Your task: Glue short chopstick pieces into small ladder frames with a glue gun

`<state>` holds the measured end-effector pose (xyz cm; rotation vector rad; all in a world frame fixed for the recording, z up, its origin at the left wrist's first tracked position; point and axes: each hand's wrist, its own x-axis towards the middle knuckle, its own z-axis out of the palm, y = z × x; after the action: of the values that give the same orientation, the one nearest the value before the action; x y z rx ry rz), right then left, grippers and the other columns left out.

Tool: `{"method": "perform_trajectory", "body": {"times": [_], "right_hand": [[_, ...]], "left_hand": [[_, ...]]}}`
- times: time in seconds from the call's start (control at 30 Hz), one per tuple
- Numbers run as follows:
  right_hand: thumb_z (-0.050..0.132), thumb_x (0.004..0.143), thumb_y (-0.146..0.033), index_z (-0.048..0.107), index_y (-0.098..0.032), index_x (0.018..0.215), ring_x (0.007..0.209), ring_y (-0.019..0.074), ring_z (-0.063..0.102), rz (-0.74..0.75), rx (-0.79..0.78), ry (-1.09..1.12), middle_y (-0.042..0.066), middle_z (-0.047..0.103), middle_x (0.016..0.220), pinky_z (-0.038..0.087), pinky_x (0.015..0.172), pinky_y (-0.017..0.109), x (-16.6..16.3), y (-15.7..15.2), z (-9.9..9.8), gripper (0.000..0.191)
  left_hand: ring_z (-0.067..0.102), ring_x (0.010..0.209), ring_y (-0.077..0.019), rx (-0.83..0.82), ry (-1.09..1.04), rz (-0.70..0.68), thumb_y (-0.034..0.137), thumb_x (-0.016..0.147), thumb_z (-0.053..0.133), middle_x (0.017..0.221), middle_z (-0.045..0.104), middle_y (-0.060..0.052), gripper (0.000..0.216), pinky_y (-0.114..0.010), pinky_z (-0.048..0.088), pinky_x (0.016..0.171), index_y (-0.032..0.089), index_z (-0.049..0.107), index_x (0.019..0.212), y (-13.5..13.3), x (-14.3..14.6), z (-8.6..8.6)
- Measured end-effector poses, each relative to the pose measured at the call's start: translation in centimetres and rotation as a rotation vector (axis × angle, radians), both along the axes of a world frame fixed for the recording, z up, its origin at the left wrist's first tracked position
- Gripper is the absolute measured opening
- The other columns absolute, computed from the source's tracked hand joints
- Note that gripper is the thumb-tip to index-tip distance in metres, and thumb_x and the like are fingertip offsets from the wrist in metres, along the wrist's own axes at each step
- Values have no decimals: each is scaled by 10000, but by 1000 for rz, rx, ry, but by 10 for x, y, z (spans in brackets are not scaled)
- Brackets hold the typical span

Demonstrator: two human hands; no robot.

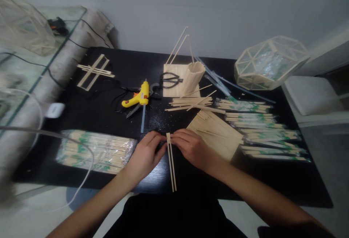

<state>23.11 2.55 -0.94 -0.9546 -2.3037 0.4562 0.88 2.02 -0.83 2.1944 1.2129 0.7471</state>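
Observation:
A pair of joined wooden chopsticks (171, 161) lies lengthwise near the table's front edge, its far end between my two hands. My left hand (148, 151) pinches that end from the left, thumb and fingers together. From the other side, the fingertips of my right hand (193, 147) press on the same end. Toward the near end the two sticks run slightly apart. Just beyond my hands is a yellow glue gun (141, 95) with a clear glue stick (143, 118) poking from its back. Right of my right hand lies a flat wooden stick panel (218, 132).
Bagged chopsticks (95, 150) lie at left, and several wrapped pairs (253, 121) at right. Behind stand a stick cylinder (194, 76) on a square base, black-handled scissors (170, 80) and loose sticks (191, 103). A geometric stick frame (269, 63) sits back right; crossed sticks (95, 71) back left.

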Motion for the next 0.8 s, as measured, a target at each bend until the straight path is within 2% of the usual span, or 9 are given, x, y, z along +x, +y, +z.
{"method": "perform_trajectory", "body": {"times": [0.2,0.5,0.8], "right_hand": [[557,1037,-103,753,-157,1138,1052,238,699,-2,-8,12,101,781,1078,617,962,402,-1,-1,3,227],[549,1032,-83,760,-128,1136,1070,234,698,-20,-6,5,115,789,1093,621,970,400,-2,-2,-1,240],[579,1029,-109,757,-142,1015,1011,229,689,-53,-36,34,108,768,1019,623,922,398,-5,-1,-1,182]], "left_hand": [[674,925,-190,-12,-7,46,163,984,630,1015,645,-49,151,-343,598,866,196,654,1129,-1,1,-1],[673,919,-192,-22,-19,44,159,993,606,1018,644,-55,147,-358,604,861,195,648,1130,-1,3,-1],[686,979,-205,-37,-19,10,182,1009,601,1070,660,-69,207,-383,604,900,200,657,1208,-2,-2,1]]}}
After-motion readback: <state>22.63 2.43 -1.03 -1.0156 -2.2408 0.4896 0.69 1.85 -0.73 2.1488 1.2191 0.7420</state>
